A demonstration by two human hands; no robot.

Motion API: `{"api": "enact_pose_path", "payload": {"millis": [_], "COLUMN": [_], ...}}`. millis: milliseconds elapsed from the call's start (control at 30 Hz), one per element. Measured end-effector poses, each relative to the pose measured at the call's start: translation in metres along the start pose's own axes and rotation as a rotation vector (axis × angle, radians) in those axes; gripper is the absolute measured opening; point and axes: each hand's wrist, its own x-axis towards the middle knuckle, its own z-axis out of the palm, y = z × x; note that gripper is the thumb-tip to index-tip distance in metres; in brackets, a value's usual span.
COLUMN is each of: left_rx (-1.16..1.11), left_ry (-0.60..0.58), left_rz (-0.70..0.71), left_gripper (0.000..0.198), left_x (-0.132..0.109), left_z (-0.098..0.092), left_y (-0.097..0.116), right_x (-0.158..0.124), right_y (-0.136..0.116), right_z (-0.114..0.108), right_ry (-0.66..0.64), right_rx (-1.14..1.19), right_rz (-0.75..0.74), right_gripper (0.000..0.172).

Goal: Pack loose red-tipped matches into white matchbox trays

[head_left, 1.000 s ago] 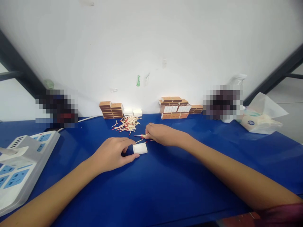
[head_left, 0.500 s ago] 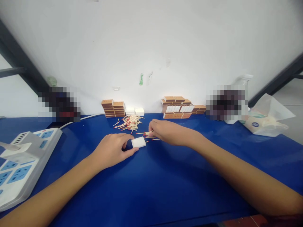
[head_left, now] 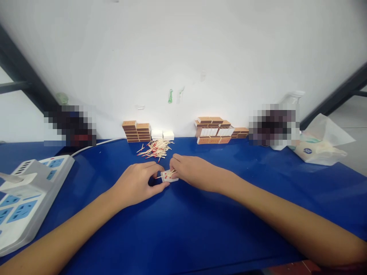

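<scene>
A small white matchbox tray [head_left: 168,176] lies on the blue table [head_left: 200,229] between my hands. My left hand [head_left: 137,183] pinches its left end with thumb and fingers. My right hand [head_left: 189,171] is closed on a few red-tipped matches [head_left: 167,174] and holds them over the tray, their tips lying on it. A loose pile of matches [head_left: 155,149] sits just behind the hands.
Stacks of brown matchboxes [head_left: 137,131] and white trays [head_left: 162,134] line the wall at left. More boxes [head_left: 218,130] stand at right. A white power strip [head_left: 25,191] lies at the left edge, a plastic bag of tissues [head_left: 318,147] at the right.
My right hand gathered matches from the table and moved left with them onto the tray. My left hand stayed on the tray, which shifted slightly.
</scene>
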Motion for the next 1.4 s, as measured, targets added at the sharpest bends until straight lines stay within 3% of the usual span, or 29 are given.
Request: {"api": "enact_pose_path", "payload": {"millis": [133, 233, 333, 433, 867, 1100, 1400], "left_rx": [-0.006, -0.017, -0.022, -0.027, -0.036, -0.019, -0.020], "left_ry": [0.005, -0.002, -0.013, -0.027, -0.054, -0.037, -0.035], "left_rz": [0.008, -0.004, -0.016, -0.024, 0.007, 0.012, 0.016], "left_gripper": [0.028, 0.027, 0.027, 0.026, 0.026, 0.025, 0.026], "left_x": [0.000, 0.000, 0.000, 0.001, 0.001, 0.000, 0.001], "left_z": [-0.001, -0.002, -0.002, -0.002, -0.004, -0.003, -0.001], "left_y": [0.001, 0.001, 0.003, 0.004, 0.004, 0.004, 0.006], "right_x": [-0.002, -0.010, -0.022, -0.031, -0.026, -0.029, -0.029], "right_y": [0.004, 0.015, 0.026, 0.032, 0.030, 0.031, 0.011], "right_z": [-0.006, -0.008, -0.002, 0.007, 0.028, 0.019, 0.008], "right_ry": [0.008, 0.089, 0.164, 0.158, 0.125, 0.169, 0.147], "right_rx": [0.171, 0.322, 0.426, 0.467, 0.400, 0.344, 0.261], "right_rz": [0.033, 0.058, 0.091, 0.110, 0.092, 0.124, 0.112], "right_gripper": [0.016, 0.012, 0.015, 0.016, 0.010, 0.011, 0.010]}}
